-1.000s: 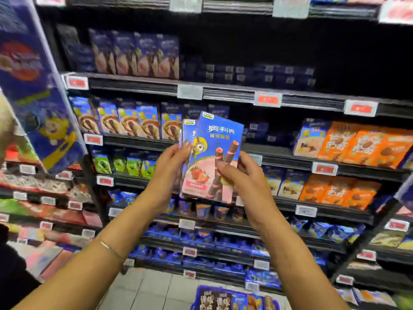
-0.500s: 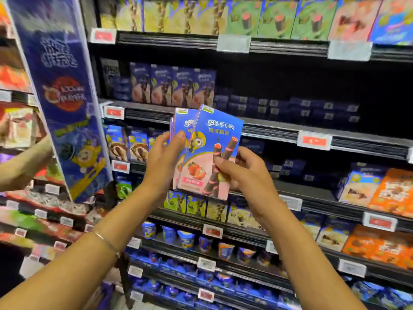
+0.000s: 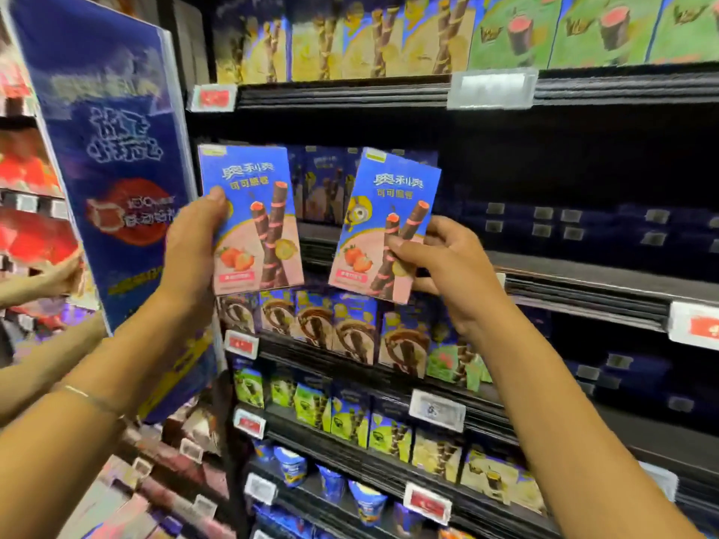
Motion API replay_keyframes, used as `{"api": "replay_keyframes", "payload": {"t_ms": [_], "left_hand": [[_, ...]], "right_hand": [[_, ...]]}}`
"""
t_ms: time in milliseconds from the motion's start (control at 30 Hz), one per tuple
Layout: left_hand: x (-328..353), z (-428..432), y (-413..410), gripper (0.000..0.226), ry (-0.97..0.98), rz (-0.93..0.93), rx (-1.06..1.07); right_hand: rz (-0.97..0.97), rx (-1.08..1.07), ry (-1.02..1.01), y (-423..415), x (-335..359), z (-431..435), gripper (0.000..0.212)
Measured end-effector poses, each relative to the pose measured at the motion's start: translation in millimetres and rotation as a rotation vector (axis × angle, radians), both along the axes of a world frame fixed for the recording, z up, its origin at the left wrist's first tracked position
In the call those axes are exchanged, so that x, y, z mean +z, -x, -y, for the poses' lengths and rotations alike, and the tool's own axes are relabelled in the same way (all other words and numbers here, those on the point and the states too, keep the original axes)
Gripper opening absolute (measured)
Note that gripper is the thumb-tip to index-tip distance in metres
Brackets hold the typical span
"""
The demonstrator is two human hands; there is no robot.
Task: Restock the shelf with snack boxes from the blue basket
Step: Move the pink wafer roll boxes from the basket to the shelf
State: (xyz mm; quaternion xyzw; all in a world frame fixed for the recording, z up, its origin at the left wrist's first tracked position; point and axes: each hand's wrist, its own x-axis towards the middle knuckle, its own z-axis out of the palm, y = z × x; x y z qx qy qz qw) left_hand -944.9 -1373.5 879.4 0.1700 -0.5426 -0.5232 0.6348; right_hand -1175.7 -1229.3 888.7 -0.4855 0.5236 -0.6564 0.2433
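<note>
Two blue-and-pink strawberry wafer-roll snack boxes are raised in front of the dark shelf (image 3: 576,282). My left hand (image 3: 194,243) grips the left snack box (image 3: 253,215) by its left edge, thumb on the front. My right hand (image 3: 439,262) pinches the right snack box (image 3: 389,219) at its lower right corner; this box tilts slightly right. The boxes are apart, side by side, level with a row of similar blue boxes (image 3: 323,184) standing at the shelf's back. The blue basket is out of view.
A blue hanging banner (image 3: 113,157) juts out at the left of the shelves. Another person's hand (image 3: 58,274) and arm reach in at the far left. The shelf above holds yellow and green boxes (image 3: 428,36); the shelves below hold chocolate boxes (image 3: 334,328), green boxes and cups.
The two boxes, earlier held together as a stack, have been separated, one in each hand. Both hands have risen toward a higher shelf and the view has tilted up.
</note>
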Motion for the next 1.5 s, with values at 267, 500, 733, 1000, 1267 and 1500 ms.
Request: {"api": "replay_keyframes", "payload": {"t_ms": [267, 500, 733, 1000, 1267, 1500], "left_hand": [[23, 71, -29, 0.026, -0.018, -0.106, -0.060], [35, 119, -34, 0.029, -0.068, 0.028, -0.036], [39, 141, -19, 0.037, 0.030, -0.111, -0.230], [45, 152, -16, 0.042, 0.078, -0.091, -0.196], [41, 153, -13, 0.037, 0.065, -0.027, -0.165], [43, 144, -16, 0.038, 0.042, 0.002, -0.152]], "right_hand": [[-0.197, -0.187, 0.039, 0, 36, 141, 0.032], [-0.562, -0.449, -0.124, -21, 32, 252, 0.044], [-0.727, -0.524, -0.254, -45, 29, 302, 0.043], [-0.853, -0.571, -0.258, -64, 31, 313, 0.028], [-0.867, -0.553, -0.288, -64, 34, 314, 0.023], [-0.766, -0.493, -0.327, -65, 34, 314, 0.038]]}}
